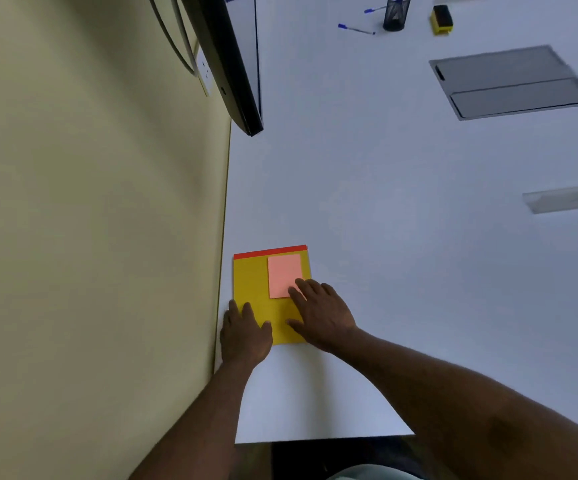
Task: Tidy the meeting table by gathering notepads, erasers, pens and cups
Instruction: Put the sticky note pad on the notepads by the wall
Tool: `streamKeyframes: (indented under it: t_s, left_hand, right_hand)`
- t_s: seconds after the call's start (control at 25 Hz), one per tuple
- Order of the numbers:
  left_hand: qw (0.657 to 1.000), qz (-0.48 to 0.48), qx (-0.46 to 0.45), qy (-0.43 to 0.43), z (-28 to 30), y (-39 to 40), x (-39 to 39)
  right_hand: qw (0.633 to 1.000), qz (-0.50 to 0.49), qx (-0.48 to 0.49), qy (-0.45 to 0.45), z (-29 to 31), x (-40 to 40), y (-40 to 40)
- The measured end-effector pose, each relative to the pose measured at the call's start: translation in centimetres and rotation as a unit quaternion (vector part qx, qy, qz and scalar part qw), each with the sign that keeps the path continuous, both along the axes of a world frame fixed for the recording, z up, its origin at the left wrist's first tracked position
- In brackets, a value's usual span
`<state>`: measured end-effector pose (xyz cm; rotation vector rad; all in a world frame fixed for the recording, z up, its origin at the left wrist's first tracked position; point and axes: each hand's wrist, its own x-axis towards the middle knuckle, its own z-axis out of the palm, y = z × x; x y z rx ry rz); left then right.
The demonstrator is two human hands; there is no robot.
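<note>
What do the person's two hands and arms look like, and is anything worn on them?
Both are bare: the left hand and the right hand show no gloves, rings, watch or bands that I can see. Both forearms are uncovered as far as the frame's edge, so no sleeves appear. No markings are visible.

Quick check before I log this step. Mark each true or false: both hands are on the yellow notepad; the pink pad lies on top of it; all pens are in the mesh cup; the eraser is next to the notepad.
1. Both hands, left hand and right hand, rest on the yellow notepad: true.
2. The pink pad lies on it: true.
3. All pens are in the mesh cup: false; a blue pen lies on the table beside it.
4. The eraser is next to the notepad: false; it sits far off, near the cup.
</note>
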<state>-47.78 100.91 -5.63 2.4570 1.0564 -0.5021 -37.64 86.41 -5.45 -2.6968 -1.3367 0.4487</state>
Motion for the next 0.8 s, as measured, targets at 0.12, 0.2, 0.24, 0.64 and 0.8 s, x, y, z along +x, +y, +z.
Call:
streamKeyframes:
  t_s: [0.12,0.2,0.24,0.64,0.8]
  left_hand:
    - [0.996,-0.067,0.047,-0.03,1.4,-1.7,0.4]
    - [0.988,-0.126,0.064,-0.059,3.1,-3.9,1.3]
    - [0.985,-0.138,0.072,-0.074,3.5,-4.0,2.3]
    - [0.93,-0.271,0.092,-0.23,13.5,-15.7,8.5]
    - [0.89,-0.351,0.091,-0.275,18.2,-25.9,10.8]
  right_hand:
    - [0.999,-0.037,0.004,-0.001,0.2,-0.6,-3.1]
    - [0.997,-0.076,0.019,-0.017,1.6,-0.8,-5.8]
    - [0.996,-0.084,0.025,-0.015,2.2,-0.1,-5.9]
    - [0.955,-0.247,0.087,-0.136,13.3,1.4,-19.0]
    - [0.914,-0.329,0.115,-0.205,18.6,2.0,-29.3]
